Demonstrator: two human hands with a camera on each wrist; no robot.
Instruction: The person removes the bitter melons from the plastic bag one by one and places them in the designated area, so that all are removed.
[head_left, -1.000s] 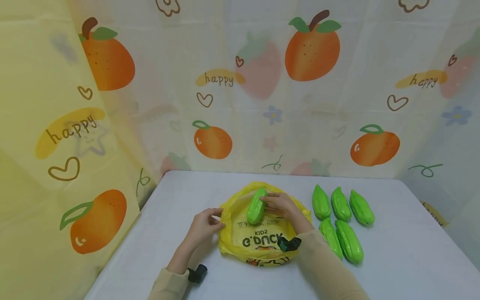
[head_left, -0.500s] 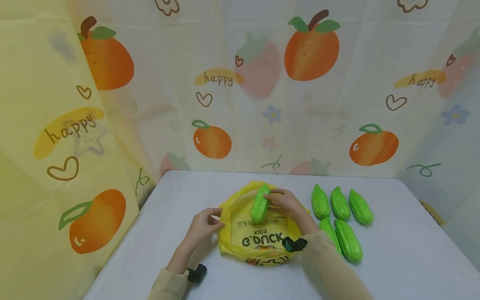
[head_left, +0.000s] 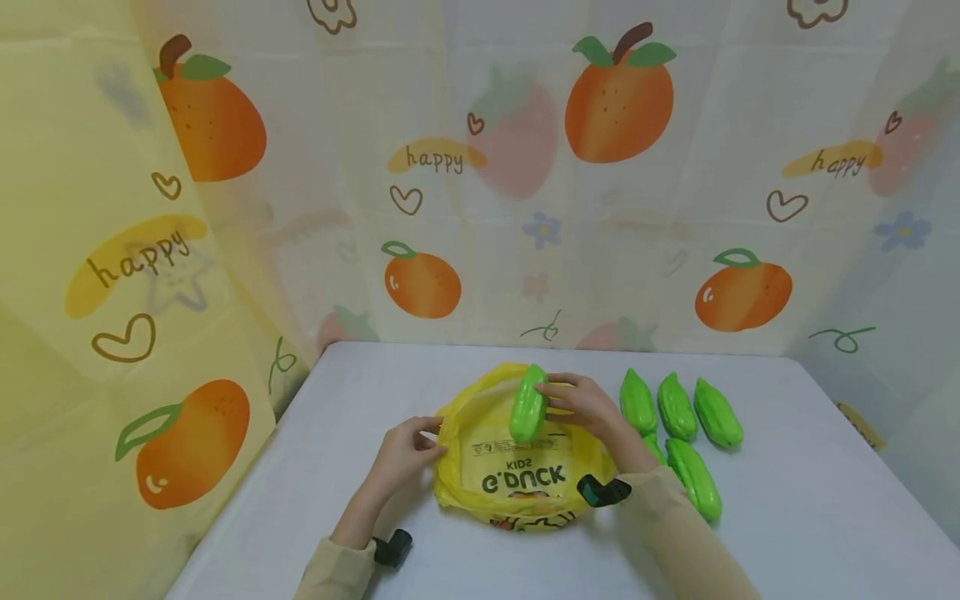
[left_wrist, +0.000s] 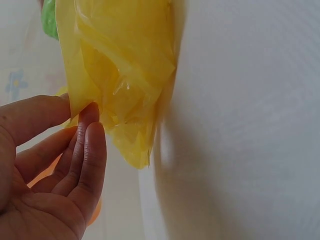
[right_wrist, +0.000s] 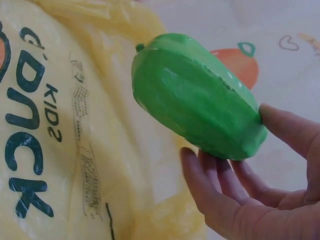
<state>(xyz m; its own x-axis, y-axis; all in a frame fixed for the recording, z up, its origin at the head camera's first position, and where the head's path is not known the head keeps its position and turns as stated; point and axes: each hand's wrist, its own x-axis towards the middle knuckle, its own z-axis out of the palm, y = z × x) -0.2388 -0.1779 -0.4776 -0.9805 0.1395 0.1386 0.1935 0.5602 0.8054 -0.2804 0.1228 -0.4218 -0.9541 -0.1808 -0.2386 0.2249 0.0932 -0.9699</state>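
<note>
My right hand grips a glossy green model fruit, ridged and long like a papaya, above the back right part of a yellow plastic bag. Thumb and fingers hold one end of the fruit in the right wrist view, and its other end with a small stem nub points out free. The bag's mouth gapes, with dark print on the inner face. With thumb and fingertips my left hand pinches the bag's left rim; the left wrist view shows the thin yellow film between them.
Several more green fruits of the same kind lie in two rows on the white table, right of the bag. My right forearm partly covers the nearer row. A printed curtain stands behind the table and along its left side.
My right hand has shifted right and slightly away from me, carrying the green fruit from the bag's middle toward its back right rim. My left hand stays at the left rim.
</note>
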